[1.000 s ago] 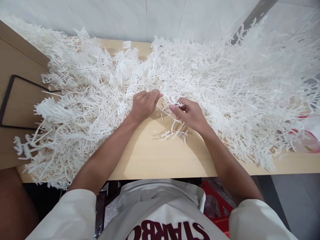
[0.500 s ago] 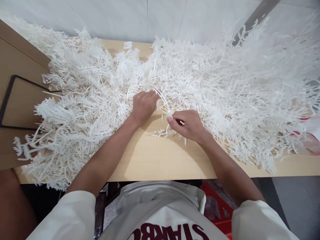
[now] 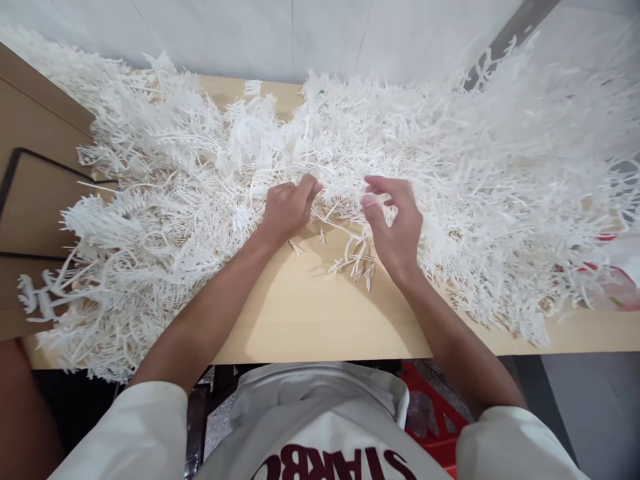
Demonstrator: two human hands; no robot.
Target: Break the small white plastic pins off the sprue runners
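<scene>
The left hand [image 3: 291,208] has its thumb and curled fingers pressed together, clamped on thin white strands [image 3: 327,216] at the fingertips, though how many are gripped I cannot tell. The right hand [image 3: 399,223] is slightly blurred, its thumb and fingers apart with nothing between them, beside the near edge of the white heap on the right [image 3: 480,180]. Between and just below the two hands, a branched white sprig [image 3: 356,267] lies on the pale tabletop [image 3: 325,323], and a small white scrap [image 3: 321,236] lies by itself nearer the left hand. A second white heap on the left [image 3: 160,220] spreads beyond the left forearm as far as a brown cardboard box [image 3: 43,93] marked with a black outline, and the two heaps meet behind the hands. Farther back is a light grey wall [image 3: 250,37]; at the right edge sits a see-through item with a red rim [image 3: 617,293]; below the tabletop's near edge come a white shirt [image 3: 320,407] with dark red lettering and a red plastic frame [image 3: 435,423]
</scene>
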